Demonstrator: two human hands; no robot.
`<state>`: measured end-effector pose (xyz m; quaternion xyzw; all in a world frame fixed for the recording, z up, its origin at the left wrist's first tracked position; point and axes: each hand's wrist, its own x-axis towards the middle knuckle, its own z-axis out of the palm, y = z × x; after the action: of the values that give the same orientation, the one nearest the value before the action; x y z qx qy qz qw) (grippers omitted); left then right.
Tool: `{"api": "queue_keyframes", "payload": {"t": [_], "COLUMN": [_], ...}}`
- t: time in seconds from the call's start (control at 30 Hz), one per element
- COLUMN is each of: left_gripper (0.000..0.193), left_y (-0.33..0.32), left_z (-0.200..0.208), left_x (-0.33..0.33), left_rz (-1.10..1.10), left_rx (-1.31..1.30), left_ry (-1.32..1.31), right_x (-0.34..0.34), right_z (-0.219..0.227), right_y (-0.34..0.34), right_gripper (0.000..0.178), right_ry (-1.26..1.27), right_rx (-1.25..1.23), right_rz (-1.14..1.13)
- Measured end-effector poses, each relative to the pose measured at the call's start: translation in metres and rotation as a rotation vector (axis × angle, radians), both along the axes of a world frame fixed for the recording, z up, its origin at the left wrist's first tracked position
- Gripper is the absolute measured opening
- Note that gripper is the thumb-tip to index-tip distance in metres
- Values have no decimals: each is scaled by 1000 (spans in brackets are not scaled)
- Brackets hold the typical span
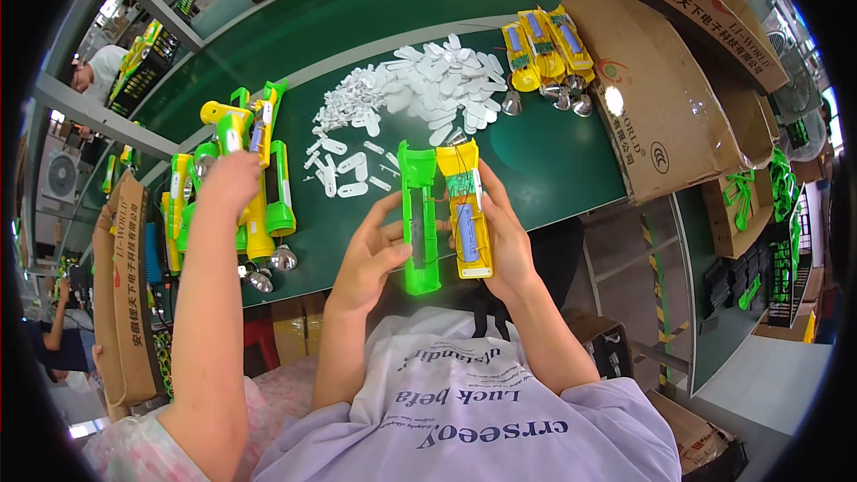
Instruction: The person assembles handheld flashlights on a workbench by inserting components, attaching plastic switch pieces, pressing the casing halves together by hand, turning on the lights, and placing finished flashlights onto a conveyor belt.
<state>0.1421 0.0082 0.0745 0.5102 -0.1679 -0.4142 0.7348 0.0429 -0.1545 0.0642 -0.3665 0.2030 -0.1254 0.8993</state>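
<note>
My left hand (373, 254) is closed around a long green flashlight housing half (420, 241), its hollow inside facing up. In my right hand (505, 245) is a yellow flashlight housing half (480, 250), held upright right beside the green one. A blue cylindrical battery (468, 228) and a green circuit board (461, 184) sit inside the yellow half, with thin wires about them. Small gaps part the two halves. Just beyond them lies a heap of flat white plastic pieces (446, 80), with smaller white bits at its left side.
Three yellow halves with batteries (540, 40) and silver reflectors lie at the far right. A large cardboard box (634, 80) borders the green table (527, 161) there. On the left, a co-worker's hand (234, 180) reaches into a pile of yellow-green flashlights (259, 236).
</note>
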Motion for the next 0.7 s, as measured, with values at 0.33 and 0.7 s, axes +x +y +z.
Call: {"api": "queue_keyframes", "payload": {"t": [0.33, 0.7], "left_gripper": [82, 84], "left_y": [3, 4], "left_z": [-14, -13], "left_x": [-1, 1], "left_rz": [-10, -17], "left_rx": [-207, -291], "left_ry": [79, 85], "right_x": [-10, -15], "right_z": [-6, -3], "right_y": [-5, -5], "right_gripper": [47, 49], "right_ry": [-133, -213], "right_rx": [135, 258], "right_rz": [57, 88]}}
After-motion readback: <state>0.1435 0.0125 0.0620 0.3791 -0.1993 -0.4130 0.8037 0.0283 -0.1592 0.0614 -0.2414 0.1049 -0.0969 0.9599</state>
